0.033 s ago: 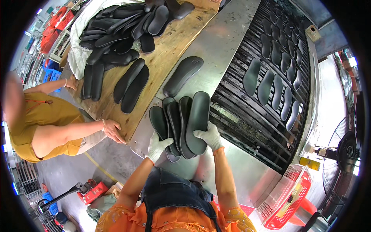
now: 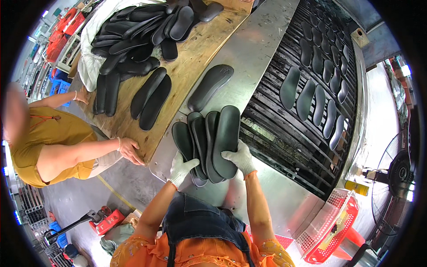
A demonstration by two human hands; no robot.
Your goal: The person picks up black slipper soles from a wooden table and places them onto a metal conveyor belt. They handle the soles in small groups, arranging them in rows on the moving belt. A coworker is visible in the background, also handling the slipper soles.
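Note:
A fan of several black insoles (image 2: pixel 225 142) stands over the metal tabletop between my two white-gloved hands. My left hand (image 2: pixel 183 170) grips the lower left side of the fan, thumb across the edge. My right hand (image 2: pixel 240 159) holds the rightmost insole, with its thumb pressed on the face and its fingers hidden behind. Just beyond the fan, a single black insole (image 2: pixel 211 87) lies on the metal. Farther left, a pair of insoles (image 2: pixel 152 100) rests on the wooden board (image 2: pixel 187 73).
On the right, a slatted conveyor (image 2: pixel 267 129) carries rows of insoles. A heap of insoles (image 2: pixel 142 31) covers the far part of the board. At the left a person (image 2: pixel 66 142) has both hands by the board. A red-and-white basket (image 2: pixel 327 227) and black fan (image 2: pixel 398 173) stand at right.
My right hand and the rightmost insole have shifted very slightly left, toward the other insoles. Everything else looks the same.

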